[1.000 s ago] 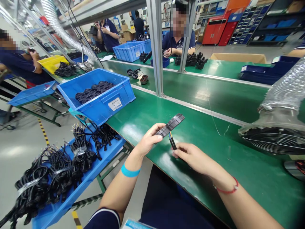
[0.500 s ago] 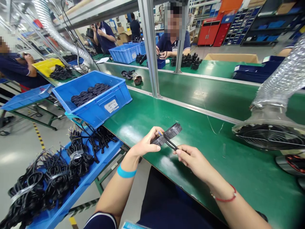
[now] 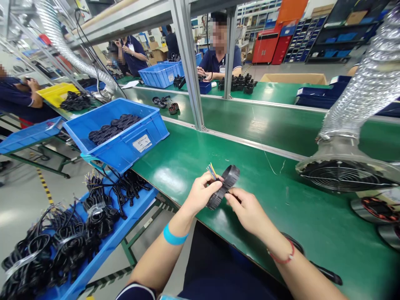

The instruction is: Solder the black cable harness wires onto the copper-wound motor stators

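Note:
My left hand [image 3: 201, 193] is closed around a black plastic part with two joined round ends [image 3: 230, 177], held tilted above the bench. Thin coloured wires [image 3: 212, 170], yellow and blue among them, stick up out of the part beside my left thumb. My right hand [image 3: 246, 208] pinches close against the underside of the part, where the black cable [image 3: 293, 242] enters; the pinched stretch is mostly hidden by the fingers. Past my right wrist the cable loops on the bench and ends in a black connector [image 3: 329, 275].
A blue bin [image 3: 125, 152] with stacked black parts stands on the green bench [image 3: 262, 175] at left. Below it, a blue tray [image 3: 125, 227] carries bundled black cables. A fan with a silver duct [image 3: 339, 175] and wound metal rings [image 3: 375, 208] are at right. A co-worker [image 3: 218, 58] sits opposite.
The black part has turned to show its round ends. The coloured wires now stand further out of it. My right hand has moved up the cable to the part, and the connector end has come into view.

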Tool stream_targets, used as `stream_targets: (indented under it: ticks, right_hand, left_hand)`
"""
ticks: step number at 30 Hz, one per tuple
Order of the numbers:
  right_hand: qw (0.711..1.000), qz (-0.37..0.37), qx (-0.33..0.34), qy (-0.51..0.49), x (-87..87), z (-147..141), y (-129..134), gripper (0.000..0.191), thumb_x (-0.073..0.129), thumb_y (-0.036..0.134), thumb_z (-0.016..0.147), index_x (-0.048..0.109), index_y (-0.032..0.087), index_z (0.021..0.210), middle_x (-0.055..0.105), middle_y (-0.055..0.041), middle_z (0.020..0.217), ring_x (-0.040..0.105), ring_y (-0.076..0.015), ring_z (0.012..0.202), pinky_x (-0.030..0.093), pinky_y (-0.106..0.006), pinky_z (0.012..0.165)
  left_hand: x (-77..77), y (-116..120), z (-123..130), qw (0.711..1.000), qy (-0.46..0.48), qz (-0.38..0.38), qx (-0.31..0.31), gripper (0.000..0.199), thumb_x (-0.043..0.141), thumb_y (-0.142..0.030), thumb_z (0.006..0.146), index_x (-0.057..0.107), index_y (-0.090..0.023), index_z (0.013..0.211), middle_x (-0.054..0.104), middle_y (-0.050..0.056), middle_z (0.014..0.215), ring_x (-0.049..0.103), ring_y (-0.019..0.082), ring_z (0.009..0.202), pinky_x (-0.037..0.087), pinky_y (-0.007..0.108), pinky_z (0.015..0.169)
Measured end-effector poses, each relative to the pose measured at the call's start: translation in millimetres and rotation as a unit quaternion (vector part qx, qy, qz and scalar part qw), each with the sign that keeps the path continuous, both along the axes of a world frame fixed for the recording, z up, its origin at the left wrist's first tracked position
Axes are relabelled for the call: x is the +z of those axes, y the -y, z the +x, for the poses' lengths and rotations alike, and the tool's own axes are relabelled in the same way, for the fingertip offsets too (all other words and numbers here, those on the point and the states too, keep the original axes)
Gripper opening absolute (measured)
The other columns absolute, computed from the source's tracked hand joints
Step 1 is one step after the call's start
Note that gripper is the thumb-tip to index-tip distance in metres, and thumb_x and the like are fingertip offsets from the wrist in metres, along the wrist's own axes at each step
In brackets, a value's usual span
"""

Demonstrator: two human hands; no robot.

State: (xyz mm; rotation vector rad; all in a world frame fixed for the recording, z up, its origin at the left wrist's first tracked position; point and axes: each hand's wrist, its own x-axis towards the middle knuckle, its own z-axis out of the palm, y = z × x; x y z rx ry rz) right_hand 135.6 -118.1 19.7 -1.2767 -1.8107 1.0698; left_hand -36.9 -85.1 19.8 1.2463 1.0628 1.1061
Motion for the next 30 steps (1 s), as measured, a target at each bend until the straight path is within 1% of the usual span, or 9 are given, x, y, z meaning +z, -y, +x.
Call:
stream_targets:
  ticks: [4,7,9,13,17,21,24,27,30]
  right_hand:
    - [0.994,0.075,-0.076,0.003,5.9,8.8,5.5,0.021,0.05,0.036,0.092,0.057,0.019,0.103,0.063,-0.0084,0.099,0.06,-0.0234,0.091,0.048,-0.037,0.078]
    - [0.956,0.247,-0.157,0.003,34.8,20.2,3.0,0.069,0.067,0.041,0.081,0.033,0.018,0.137,0.035,-0.0179,0.142,0.035,-0.0321,0.133,0.038,-0.049,0.103]
    - [0.934,0.335,-0.111,0.05,60.7,24.5,-4.2,0.079,0.072,0.04,0.077,0.031,0.02,0.141,0.032,-0.0168,0.147,0.028,-0.0333,0.137,0.033,-0.051,0.108]
    - [0.947,0.28,0.019,0.154,92.6,26.3,-24.0,0.012,0.06,0.026,0.086,0.062,0.023,0.098,0.066,-0.0053,0.101,0.059,-0.0252,0.102,0.044,-0.045,0.094]
    - [0.944,0.299,-0.069,0.122,73.4,35.0,-33.2,0.03,0.057,0.035,0.09,0.058,0.023,0.117,0.06,-0.0091,0.122,0.051,-0.0269,0.119,0.038,-0.048,0.102]
    - [0.967,0.211,-0.137,0.05,26.6,51.2,-28.5,0.046,0.051,0.044,0.092,0.046,0.023,0.133,0.046,-0.0124,0.139,0.046,-0.0266,0.126,0.043,-0.048,0.1]
    - [0.989,0.117,-0.082,0.048,-2.1,61.9,-19.0,0.039,0.048,0.045,0.093,0.051,0.023,0.125,0.048,-0.0123,0.136,0.053,-0.0256,0.118,0.049,-0.045,0.092]
    - [0.994,0.053,0.003,0.091,-21.5,68.0,-8.7,0.036,0.045,0.046,0.094,0.053,0.025,0.122,0.047,-0.0102,0.137,0.052,-0.0257,0.12,0.049,-0.044,0.094]
    - [0.991,-0.012,0.03,0.134,-38.3,65.2,-6.9,0.049,0.047,0.05,0.092,0.042,0.028,0.135,0.049,-0.0111,0.136,0.057,-0.026,0.115,0.051,-0.045,0.094]
  left_hand:
    - [30.1,-2.5,7.7,0.994,-0.092,0.067,-0.001,0.015,0.063,-0.029,0.081,0.071,-0.016,0.079,0.069,0.003,0.085,0.061,0.015,0.08,0.046,0.027,0.076]
    - [64.7,-1.2,16.1,0.981,-0.127,0.147,0.002,0.014,0.064,-0.027,0.081,0.071,-0.016,0.075,0.07,0.003,0.081,0.062,0.014,0.077,0.048,0.026,0.073]
    - [89.9,-2.0,21.8,0.969,-0.144,0.198,-0.009,0.015,0.066,-0.027,0.081,0.071,-0.016,0.073,0.07,0.002,0.077,0.061,0.013,0.072,0.048,0.025,0.069]
    - [132.4,-23.2,22.2,0.959,-0.109,0.255,0.061,0.02,0.069,-0.031,0.078,0.069,-0.014,0.068,0.062,-0.001,0.061,0.054,0.009,0.055,0.043,0.021,0.054]
    - [170.6,-64.5,2.5,0.93,-0.074,0.316,0.175,0.023,0.067,-0.036,0.08,0.066,-0.014,0.073,0.059,-0.003,0.064,0.053,0.006,0.054,0.041,0.018,0.053]
    - [195.4,-84.1,-8.7,0.882,-0.194,0.388,0.181,0.033,0.042,-0.032,0.094,0.065,-0.011,0.083,0.057,-0.001,0.082,0.062,0.016,0.096,0.045,0.027,0.077]
    - [164.9,-82.8,3.4,0.84,-0.341,0.415,0.072,0.025,0.043,-0.021,0.092,0.064,-0.012,0.083,0.058,0.004,0.09,0.057,0.024,0.11,0.044,0.038,0.088]
    - [93.0,-77.4,23.1,0.793,-0.491,0.355,-0.068,0.024,0.042,-0.005,0.084,0.062,-0.014,0.075,0.057,0.008,0.074,0.061,0.026,0.09,0.046,0.042,0.084]
    - [28.5,-63.7,40.1,0.785,-0.507,0.341,-0.104,0.018,0.05,-0.01,0.082,0.062,-0.015,0.071,0.058,0.008,0.07,0.059,0.02,0.07,0.048,0.034,0.068]
